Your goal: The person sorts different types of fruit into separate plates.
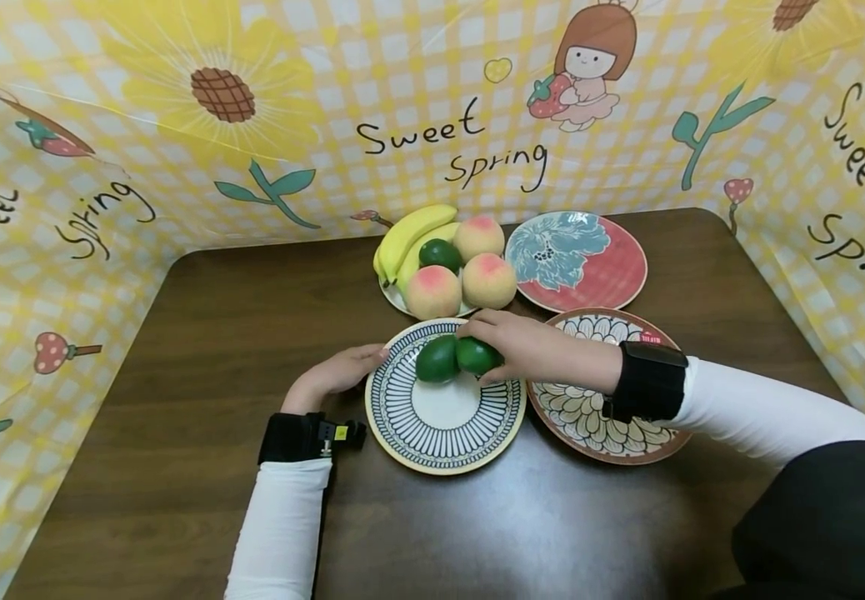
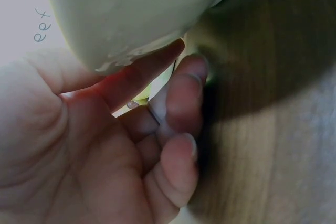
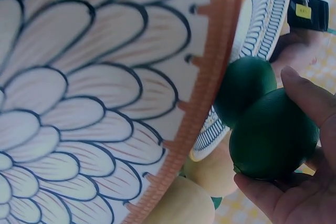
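Note:
My right hand (image 1: 533,346) holds a dark green avocado (image 3: 274,135) between thumb and fingers, over the upper right part of a white plate with a black radial pattern (image 1: 443,437). Right beside it a second avocado (image 1: 436,360) lies on that plate; in the head view the two appear to touch. At the plate's left rim, my left hand (image 1: 335,373) grips the edge. In the left wrist view, the thumb of the left hand (image 2: 100,150) goes behind the plate (image 2: 131,14), and the other fingers curl at its pale underside.
Behind, a fruit plate (image 1: 393,298) bears bananas (image 1: 419,233), another avocado (image 1: 440,253) and several peaches (image 1: 488,281). A red plate with a blue flower (image 1: 612,267) stands back right. Under my right forearm lies a brown-rimmed petal plate (image 1: 620,442). Yellow checked cloth (image 1: 402,83) surrounds the wooden table (image 1: 200,350).

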A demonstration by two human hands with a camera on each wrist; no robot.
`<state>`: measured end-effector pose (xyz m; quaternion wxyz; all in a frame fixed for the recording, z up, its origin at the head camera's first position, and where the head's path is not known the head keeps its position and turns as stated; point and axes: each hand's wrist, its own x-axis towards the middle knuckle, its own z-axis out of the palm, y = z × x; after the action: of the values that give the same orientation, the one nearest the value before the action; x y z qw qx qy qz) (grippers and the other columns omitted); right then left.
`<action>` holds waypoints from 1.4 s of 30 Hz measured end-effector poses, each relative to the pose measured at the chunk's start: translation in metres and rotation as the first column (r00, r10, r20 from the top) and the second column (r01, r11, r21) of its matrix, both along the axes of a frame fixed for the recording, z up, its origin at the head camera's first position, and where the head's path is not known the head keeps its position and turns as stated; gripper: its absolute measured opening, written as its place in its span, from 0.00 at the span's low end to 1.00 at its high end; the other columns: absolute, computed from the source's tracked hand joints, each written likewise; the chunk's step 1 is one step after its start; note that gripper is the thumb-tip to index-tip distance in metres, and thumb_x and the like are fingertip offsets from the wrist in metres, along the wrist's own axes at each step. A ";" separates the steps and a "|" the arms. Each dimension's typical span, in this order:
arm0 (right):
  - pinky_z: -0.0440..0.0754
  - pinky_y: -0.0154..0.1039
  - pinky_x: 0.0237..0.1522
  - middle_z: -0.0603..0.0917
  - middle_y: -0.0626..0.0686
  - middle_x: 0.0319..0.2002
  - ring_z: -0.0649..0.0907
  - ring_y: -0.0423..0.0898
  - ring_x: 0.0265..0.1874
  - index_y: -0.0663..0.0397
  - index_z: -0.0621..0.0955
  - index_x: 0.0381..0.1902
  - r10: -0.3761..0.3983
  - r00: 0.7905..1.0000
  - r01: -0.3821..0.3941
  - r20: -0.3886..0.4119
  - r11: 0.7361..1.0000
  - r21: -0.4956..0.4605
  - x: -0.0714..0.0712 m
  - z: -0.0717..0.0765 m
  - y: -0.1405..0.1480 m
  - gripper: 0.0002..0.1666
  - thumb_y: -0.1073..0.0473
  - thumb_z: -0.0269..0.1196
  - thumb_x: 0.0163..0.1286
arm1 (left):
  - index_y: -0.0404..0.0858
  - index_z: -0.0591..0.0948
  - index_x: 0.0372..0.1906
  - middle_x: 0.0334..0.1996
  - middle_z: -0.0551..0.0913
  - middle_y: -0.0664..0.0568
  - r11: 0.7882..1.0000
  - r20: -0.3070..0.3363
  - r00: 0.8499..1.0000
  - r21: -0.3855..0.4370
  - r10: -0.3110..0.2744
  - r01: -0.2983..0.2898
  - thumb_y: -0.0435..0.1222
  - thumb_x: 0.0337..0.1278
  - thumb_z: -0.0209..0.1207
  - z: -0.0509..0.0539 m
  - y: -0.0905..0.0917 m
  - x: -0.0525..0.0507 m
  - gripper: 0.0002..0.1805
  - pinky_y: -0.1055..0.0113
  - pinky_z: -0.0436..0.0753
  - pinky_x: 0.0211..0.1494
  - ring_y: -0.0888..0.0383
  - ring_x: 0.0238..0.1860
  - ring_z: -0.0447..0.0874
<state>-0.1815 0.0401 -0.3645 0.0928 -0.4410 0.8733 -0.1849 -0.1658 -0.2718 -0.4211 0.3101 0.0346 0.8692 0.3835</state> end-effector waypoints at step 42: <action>0.85 0.47 0.54 0.79 0.58 0.57 0.81 0.52 0.54 0.53 0.78 0.62 0.205 0.970 -0.195 -0.130 0.977 0.089 0.017 -0.032 0.001 0.37 0.55 0.79 0.56 | 0.30 0.78 0.63 0.53 0.83 0.38 0.996 -0.125 0.991 -0.065 0.051 -0.059 0.43 0.83 0.40 0.001 0.009 0.006 0.25 0.49 0.75 0.69 0.45 0.59 0.78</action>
<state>-0.1646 0.0412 -0.3965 0.0669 -0.5347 0.8351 -0.1107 -0.1602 -0.2632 -0.4204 0.2461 0.0236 0.8999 0.3592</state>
